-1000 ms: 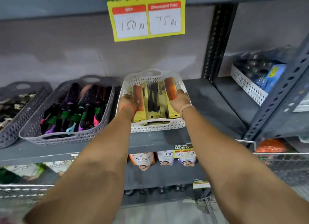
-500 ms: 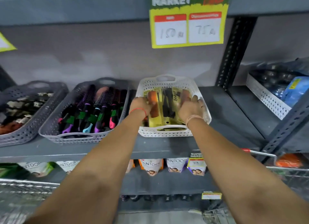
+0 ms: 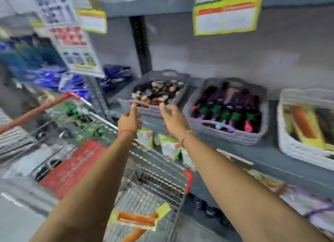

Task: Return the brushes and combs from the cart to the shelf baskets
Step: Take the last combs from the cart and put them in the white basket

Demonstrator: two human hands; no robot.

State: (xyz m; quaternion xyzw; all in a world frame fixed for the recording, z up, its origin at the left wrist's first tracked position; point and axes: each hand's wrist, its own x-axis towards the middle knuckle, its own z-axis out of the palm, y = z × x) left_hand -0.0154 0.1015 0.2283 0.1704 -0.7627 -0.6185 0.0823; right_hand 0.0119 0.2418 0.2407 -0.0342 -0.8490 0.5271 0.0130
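Grip: nothing is held by either hand; the left hand (image 3: 128,119) is raised with its forefinger extended and the other fingers curled, and the right hand (image 3: 173,119) is spread loosely, fingers apart.
Hands' place: both are held in the air in front of the shelf edge, above the cart (image 3: 155,171), near the front rim of the left grey basket (image 3: 159,110); contact with it cannot be told through the blur.
Wrists: a red thread is worn on the left wrist, a pale band on the right.
Combs in cart: an orange comb on a yellow card (image 3: 137,219) is seen lying at the bottom of the wire cart, with a second orange piece below it at the frame's lower edge.
Brushes on shelf: round brushes (image 3: 228,109) with dark bristles and green, pink, purple and blue handles are packed side by side in the middle grey basket (image 3: 233,136).
Combs on shelf: an orange comb on yellow backing (image 3: 303,122) is laid in the white basket (image 3: 296,151) at the right, beside a darker carded one.
Left grey basket's contents: small brown, black and cream items are heaped inside; their kind cannot be made out.
Shelf: all three baskets are set in a row on the grey shelf (image 3: 271,160).
Picture quality: heavy motion blur is present throughout.
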